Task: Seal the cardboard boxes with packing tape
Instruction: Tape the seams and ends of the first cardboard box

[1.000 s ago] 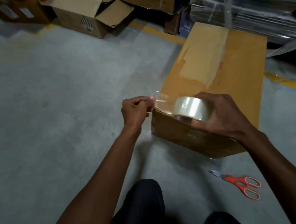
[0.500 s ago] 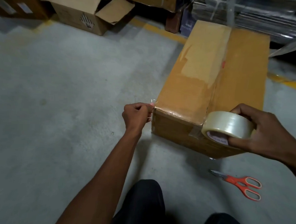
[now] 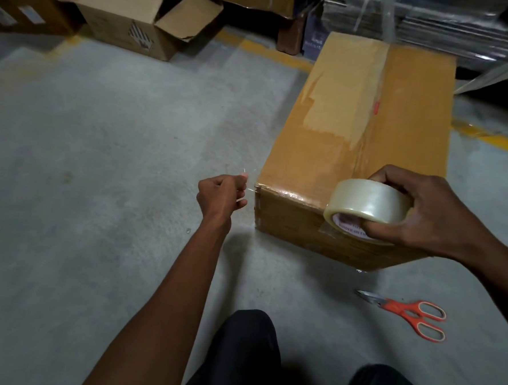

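1. Right hand [image 3: 432, 215] has its grip curled round the roll of clear packing tape [image 3: 368, 205], held against the near top edge of the closed cardboard box [image 3: 369, 134].
2. Left hand [image 3: 220, 196], just beside the box's near left corner, pinches the loose tape end [image 3: 248, 189] between thumb and fingertips.
3. Tape lies stretched along the box's near edge.
4. Orange-handled scissors [image 3: 411, 315] lie on the concrete floor [image 3: 99, 168] near the box's front right side.
5. Well behind the box, to its left, an open carton [image 3: 138, 15] stands.
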{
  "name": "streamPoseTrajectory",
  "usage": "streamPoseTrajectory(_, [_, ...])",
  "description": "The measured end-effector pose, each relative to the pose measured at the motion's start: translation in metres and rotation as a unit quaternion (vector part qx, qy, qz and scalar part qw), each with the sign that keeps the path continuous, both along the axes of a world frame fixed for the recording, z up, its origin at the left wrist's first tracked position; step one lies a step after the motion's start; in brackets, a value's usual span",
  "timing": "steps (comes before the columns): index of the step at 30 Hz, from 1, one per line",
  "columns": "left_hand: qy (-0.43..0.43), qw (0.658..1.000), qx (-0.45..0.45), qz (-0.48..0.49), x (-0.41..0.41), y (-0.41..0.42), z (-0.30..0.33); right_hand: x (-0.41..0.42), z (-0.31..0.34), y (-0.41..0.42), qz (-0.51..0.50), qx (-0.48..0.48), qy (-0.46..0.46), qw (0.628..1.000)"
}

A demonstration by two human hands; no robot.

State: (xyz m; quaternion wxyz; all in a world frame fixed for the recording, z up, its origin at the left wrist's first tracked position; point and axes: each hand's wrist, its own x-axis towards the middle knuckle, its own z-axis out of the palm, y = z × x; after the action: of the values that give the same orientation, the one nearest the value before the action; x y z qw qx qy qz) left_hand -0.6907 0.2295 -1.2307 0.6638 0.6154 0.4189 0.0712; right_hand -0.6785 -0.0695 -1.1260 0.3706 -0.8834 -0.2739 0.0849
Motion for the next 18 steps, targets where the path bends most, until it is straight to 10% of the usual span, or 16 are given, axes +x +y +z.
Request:
streamPoseTrajectory(9, [0.044,0.993,-0.108,0.011,0.001,-0.015,-0.011,0.001,-0.006,-0.002,-0.002,-0.024,-0.004,1.000])
streamPoseTrajectory(18, [0.100,0.989,0.059,-0.097,-0.003,-0.011,-0.017,0.000,-0.013,-0.009,0.013,-0.030,-0.005,0.999])
